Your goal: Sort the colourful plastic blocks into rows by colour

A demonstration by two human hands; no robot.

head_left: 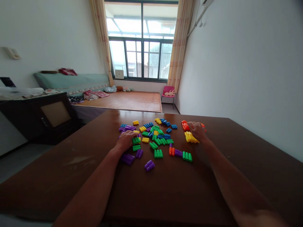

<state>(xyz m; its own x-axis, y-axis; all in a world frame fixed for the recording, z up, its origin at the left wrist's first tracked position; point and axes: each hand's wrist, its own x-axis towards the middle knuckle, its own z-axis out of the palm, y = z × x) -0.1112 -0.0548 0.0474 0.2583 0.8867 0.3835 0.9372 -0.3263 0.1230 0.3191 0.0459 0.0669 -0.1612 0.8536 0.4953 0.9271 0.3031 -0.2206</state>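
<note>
Bullet-shaped plastic building blocks in several colours lie scattered over the brown table (151,192). My left hand (126,141) is at the left of the pile, its fingers bent and closed on a green block (136,140). Near it lie another green block (136,148) and purple blocks (127,159). My right hand (197,130) rests to the right of the pile, fingers curled down among orange-red blocks (185,125); what is between its fingertips is hidden. A row of yellow blocks (190,137) sits just in front of that hand.
Joined orange, purple and green blocks (178,153) lie front right of the pile; a purple block (149,165) lies nearest me. Beyond the table are a bed (139,99) and a pink chair (168,91). A dark cabinet (47,113) stands at the left.
</note>
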